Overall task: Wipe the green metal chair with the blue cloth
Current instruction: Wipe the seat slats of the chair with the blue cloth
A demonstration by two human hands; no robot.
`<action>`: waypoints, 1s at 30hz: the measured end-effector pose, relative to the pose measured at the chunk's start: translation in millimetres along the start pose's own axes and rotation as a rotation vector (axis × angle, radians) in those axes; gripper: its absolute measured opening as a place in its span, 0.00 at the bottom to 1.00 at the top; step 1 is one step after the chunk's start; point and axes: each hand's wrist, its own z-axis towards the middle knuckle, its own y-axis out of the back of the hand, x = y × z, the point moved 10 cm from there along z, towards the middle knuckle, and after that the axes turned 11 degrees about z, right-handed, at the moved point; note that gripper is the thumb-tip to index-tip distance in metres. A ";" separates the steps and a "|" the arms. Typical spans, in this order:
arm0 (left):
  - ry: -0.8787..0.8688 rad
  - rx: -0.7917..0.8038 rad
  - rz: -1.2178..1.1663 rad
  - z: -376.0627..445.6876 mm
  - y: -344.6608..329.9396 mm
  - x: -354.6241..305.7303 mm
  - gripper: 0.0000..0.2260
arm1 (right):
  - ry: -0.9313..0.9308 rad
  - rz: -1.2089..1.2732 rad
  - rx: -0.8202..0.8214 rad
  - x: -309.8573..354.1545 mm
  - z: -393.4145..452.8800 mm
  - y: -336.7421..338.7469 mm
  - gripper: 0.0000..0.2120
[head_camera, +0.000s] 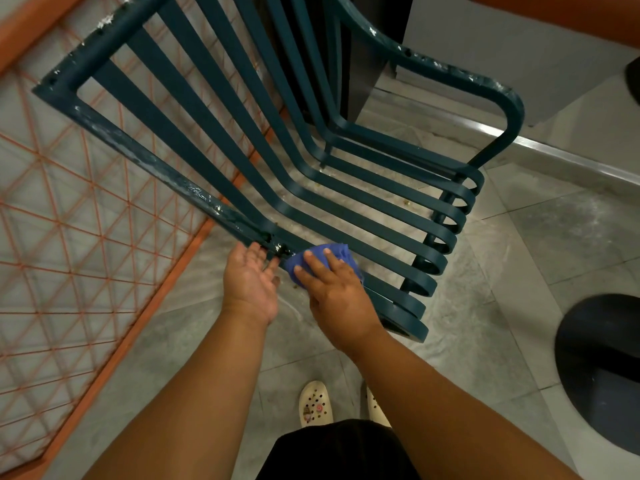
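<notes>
Both forearms reach up from the bottom of the frame: right hand presses the crumpled blue cloth flat-fingered onto the green slatted metal chair at centre; left hand is spread against its frame. Best follow each slat lengthwise, pressing firmly.

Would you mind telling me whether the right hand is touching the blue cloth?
Touching. The head view shows the right hand lying flat on the blue cloth, its straight fingers pressing it against the green metal chair.
</notes>
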 end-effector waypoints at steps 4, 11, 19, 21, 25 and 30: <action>0.009 -0.013 0.010 -0.5 3.2 1.0 0.27 | -0.027 0.021 -0.033 -14.4 -13.2 12.9 0.23; 0.004 -0.036 0.017 -4.5 -1.1 -1.1 0.26 | -0.014 -0.023 0.054 7.2 15.5 -15.5 0.30; 0.021 -0.053 0.098 -7.0 4.4 3.1 0.25 | -0.152 0.072 -0.157 -21.8 5.4 19.3 0.20; 0.068 -0.069 0.160 -13.5 4.6 8.0 0.23 | -0.192 0.084 -0.148 -11.8 8.1 12.1 0.22; 0.208 0.068 0.252 -20.7 -10.1 29.0 0.19 | -0.185 0.348 0.005 -0.5 1.4 8.3 0.29; 0.193 -0.030 0.384 -6.2 -9.8 37.1 0.12 | -0.335 0.464 -0.212 -46.3 -21.2 48.6 0.24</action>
